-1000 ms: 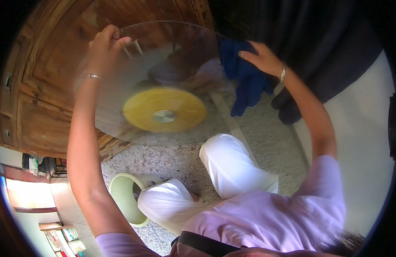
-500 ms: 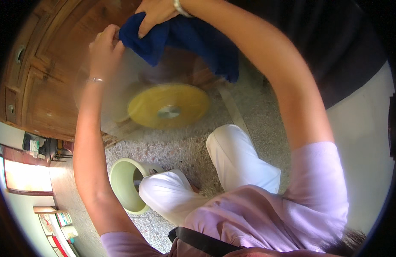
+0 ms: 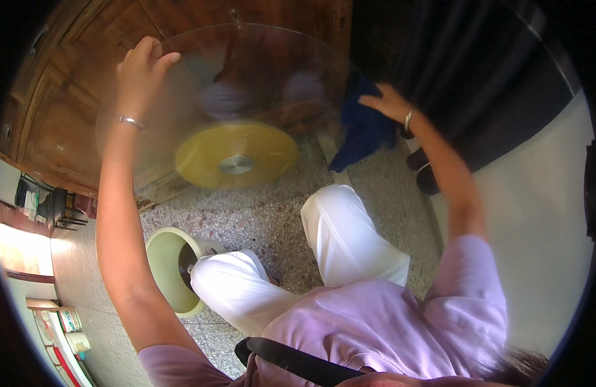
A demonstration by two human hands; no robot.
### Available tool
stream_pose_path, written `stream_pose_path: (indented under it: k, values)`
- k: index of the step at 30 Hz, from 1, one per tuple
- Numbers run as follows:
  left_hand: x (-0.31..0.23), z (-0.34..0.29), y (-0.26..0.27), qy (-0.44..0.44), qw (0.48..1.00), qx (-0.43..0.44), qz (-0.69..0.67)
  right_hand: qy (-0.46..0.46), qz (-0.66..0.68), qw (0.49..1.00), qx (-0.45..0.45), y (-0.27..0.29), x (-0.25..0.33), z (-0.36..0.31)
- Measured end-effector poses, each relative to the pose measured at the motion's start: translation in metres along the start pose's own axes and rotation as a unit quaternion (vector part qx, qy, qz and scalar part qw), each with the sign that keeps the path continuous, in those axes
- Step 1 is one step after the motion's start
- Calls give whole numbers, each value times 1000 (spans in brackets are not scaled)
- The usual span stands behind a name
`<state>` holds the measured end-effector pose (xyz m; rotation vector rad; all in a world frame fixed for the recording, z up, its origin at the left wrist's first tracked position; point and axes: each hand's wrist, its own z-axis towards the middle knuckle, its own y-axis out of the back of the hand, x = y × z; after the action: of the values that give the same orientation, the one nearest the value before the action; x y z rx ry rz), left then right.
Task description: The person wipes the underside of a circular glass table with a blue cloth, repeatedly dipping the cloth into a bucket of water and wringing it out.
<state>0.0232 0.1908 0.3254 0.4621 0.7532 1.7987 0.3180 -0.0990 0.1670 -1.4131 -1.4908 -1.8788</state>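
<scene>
A large round sheet of clear glass point(image 3: 259, 71) stands tilted in front of me, its surface giving faint reflections. Low on it shows a yellow disc point(image 3: 198, 158) with a silver metal hub point(image 3: 236, 165). My left hand point(image 3: 143, 74) grips the glass at its upper left rim, thumb on the near side. At the right rim, my right hand point(image 3: 389, 104) holds a dark blue cloth point(image 3: 363, 132), which hangs below the fingers. The fingertips behind the cloth are hidden.
A pale green bucket point(image 3: 154, 248) stands on the speckled floor point(image 3: 259, 226) beside my left knee. Wooden cabinets point(image 3: 52, 122) rise behind the glass at the left. A dark curtain-like fabric point(image 3: 478, 97) and a white wall point(image 3: 536, 213) are at the right.
My right hand has carried the blue cloth from the upper left rim, beside my left hand, across to the right rim. The left hand stays on the glass, which has shifted slightly left.
</scene>
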Motion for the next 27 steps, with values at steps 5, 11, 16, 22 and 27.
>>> stream_pose_path:
  k: [5, 11, 16, 22, 27]
  values:
    - [5, -4, -2, 16, 1000, -3, 10, 29, 32, 998, -48, -11, -28, 3]
    - [25, -16, 7, 16, 998, -32, 45, 230, -42, 971, -49, -18, 62, 44]
    - [15, -9, 13, 41, 998, 19, 49, 304, -274, 910, -67, -23, 180, 71]
    - [9, -20, 22, -8, 999, -14, 43, 311, -127, 941, -40, -23, 126, 72]
    - [12, -22, 22, 18, 999, -24, 24, 145, -1, 988, -47, -14, 34, 24]
